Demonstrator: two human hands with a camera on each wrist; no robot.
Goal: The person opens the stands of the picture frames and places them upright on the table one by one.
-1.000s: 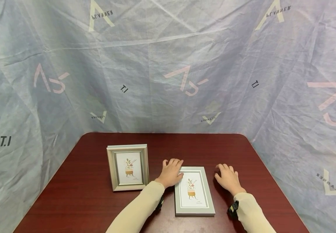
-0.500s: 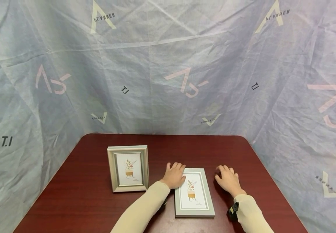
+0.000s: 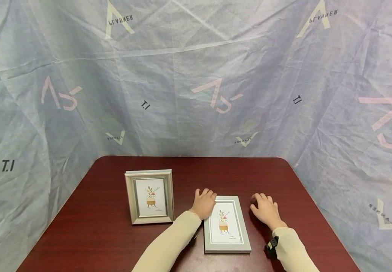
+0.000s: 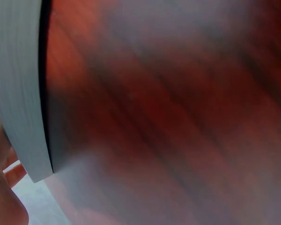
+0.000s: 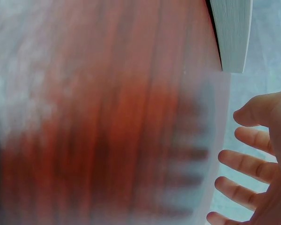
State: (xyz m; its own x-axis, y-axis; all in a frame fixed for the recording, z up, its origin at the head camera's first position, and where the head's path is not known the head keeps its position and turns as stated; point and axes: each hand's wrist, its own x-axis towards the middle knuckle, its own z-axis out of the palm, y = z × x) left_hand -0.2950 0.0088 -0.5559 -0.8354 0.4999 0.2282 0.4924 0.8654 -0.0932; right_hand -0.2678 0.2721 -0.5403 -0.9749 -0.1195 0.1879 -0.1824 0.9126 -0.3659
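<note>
A pale grey picture frame (image 3: 244,226), with a white print of a potted plant, lies flat on the table. My left hand (image 3: 204,204) is at its far left corner, fingers lightly bent over the edge. In the left wrist view, the frame's long grey side (image 4: 19,89) runs down to that corner, with fingers (image 4: 15,174) showing just past it. My right hand (image 3: 264,210) is apart from the frame, to its right, held low over the table with nothing in it. In the right wrist view its fingers (image 5: 246,165) are spread and loosely bent, off the frame's corner (image 5: 233,51).
A champagne-coloured picture frame (image 3: 132,198) with a similar print stands upright to the left of my left hand. The dark red wooden table (image 3: 90,234) has rounded far corners. Grey printed cloth (image 3: 196,117) hangs behind it and on both sides.
My left hand has shifted slightly right along the frame's far left corner, and its thumb has drawn back from the print. The right hand and both frames have stayed put.
</note>
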